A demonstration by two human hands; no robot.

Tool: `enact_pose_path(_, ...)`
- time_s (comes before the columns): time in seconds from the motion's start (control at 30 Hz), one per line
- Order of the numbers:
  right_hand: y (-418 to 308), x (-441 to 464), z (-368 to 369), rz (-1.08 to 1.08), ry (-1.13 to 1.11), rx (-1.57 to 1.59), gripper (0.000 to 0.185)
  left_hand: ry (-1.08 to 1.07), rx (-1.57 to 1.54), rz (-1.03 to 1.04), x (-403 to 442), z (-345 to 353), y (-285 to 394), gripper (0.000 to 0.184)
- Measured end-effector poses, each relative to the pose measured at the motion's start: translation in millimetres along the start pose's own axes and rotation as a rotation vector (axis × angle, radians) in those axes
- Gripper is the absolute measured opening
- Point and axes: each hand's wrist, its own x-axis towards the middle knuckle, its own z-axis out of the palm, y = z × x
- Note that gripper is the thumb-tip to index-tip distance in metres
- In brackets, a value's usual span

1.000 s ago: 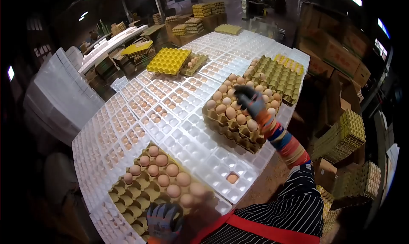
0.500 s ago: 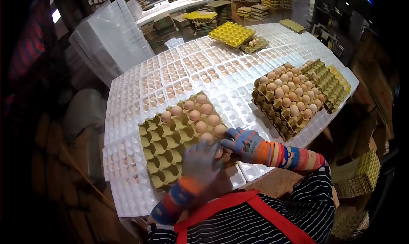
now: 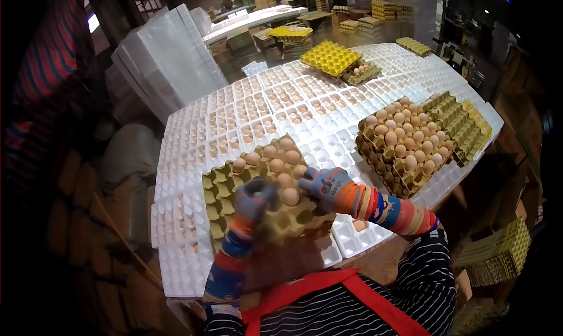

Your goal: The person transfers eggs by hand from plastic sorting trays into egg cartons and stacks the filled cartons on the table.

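A pulp egg tray (image 3: 218,186) lies in front of me with several brown eggs (image 3: 284,180) in its back and right cells; its front cells hold none that I can see. My right hand (image 3: 329,189), in a grey and orange glove, is at the tray's right edge, with bent fingertips closed against an egg (image 3: 299,171). Above the tray's middle, my gloved left hand (image 3: 256,199) is smeared by motion. Its fingers look curled, but their contents cannot be made out. Near my right wrist, one egg (image 3: 360,225) rests in a white foam tray (image 3: 352,245).
White foam trays (image 3: 176,189) cover the table, many holding eggs. At right stands a stack of full pulp trays (image 3: 404,139), beside empty ones (image 3: 460,122). A yellow tray (image 3: 330,58) lies farther back. Wrapped white stacks (image 3: 167,60) rise behind the table's left side.
My left hand has moved leftward and up from the tray's front right part. Front cells there now show without eggs. My right hand stays near the same egg; the view has shifted slightly.
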Motion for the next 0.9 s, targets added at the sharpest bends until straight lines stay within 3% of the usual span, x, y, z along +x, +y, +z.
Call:
enact_pose_path(0.07, 6, -3, 8, -0.057, 0.082, -0.003, 0.043, -0.009, 0.472, -0.036, 4, 21, 39, 0.027)
enact_pose_path(0.17, 27, -12, 11, 0.107, 0.270, 0.871, 0.045, -0.056, 0.680, 0.046, 7, 41, 35, 0.028)
enact_pose_path(0.2, 35, -10, 6, 0.181, 0.242, 1.209, 0.049, -0.129, 0.627, 0.064, 8, 34, 35, 0.026)
enact_pose_path(0.23, 42, -7, 0, 0.260, 0.203, 1.548, 0.053, -0.127, 0.351, -0.065, 9, 27, 28, 0.029)
enact_pose_path(0.3, 48, -1, -5, 0.238, 0.037, 1.576, 0.048, -0.118, -0.201, -0.313, 9, 14, 2, 0.036)
enact_pose_path(0.33, 51, 8, 0, 0.154, 0.014, 1.288, 0.045, -0.028, -0.514, -0.250, 13, 7, -14, 0.041)
enact_pose_path(0.37, 41, 20, 2, -0.116, 0.297, 0.798, 0.036, 0.050, -0.971, -0.422, 17, -5, 12, 0.034)
enact_pose_path(0.43, 13, 27, -27, 0.063, 0.068, 0.028, 0.031, -0.048, -0.817, -0.433, 25, -21, 28, 0.043)
enact_pose_path(0.5, 12, 52, -14, 0.112, -0.015, -0.217, 0.033, -0.075, 0.452, -0.048, 30, -1, 21, 0.040)
enact_pose_path(0.57, 21, 64, -3, 0.037, -0.022, -0.320, 0.036, -0.046, 1.023, 0.191, 39, 29, 3, 0.033)
enact_pose_path(0.6, 25, 66, -4, 0.002, -0.008, -0.239, 0.038, -0.307, 1.174, 0.103, 51, 43, -21, 0.039)
enact_pose_path(0.63, 30, 67, -11, -0.036, 0.003, -0.154, 0.041, -0.286, 1.107, -0.117, 61, 48, -3, 0.041)
enact_pose_path(0.73, 55, 60, -10, -0.074, 0.003, 0.220, 0.038, -0.366, 0.977, -0.225, 74, 44, -7, 0.034)
enact_pose_path(0.77, 64, 56, -1, 0.015, 0.065, 0.499, 0.034, -0.201, 0.746, -0.159, 66, 26, 3, 0.040)
enact_pose_path(0.83, 46, 43, -24, 0.475, 0.007, 0.899, 0.037, -0.159, 0.674, -0.223, 50, -6, 7, 0.039)
enact_pose_path(0.9, 42, 17, -18, 0.497, 0.265, 1.044, 0.035, 0.035, 0.236, -0.182, 6, -53, 12, 0.037)
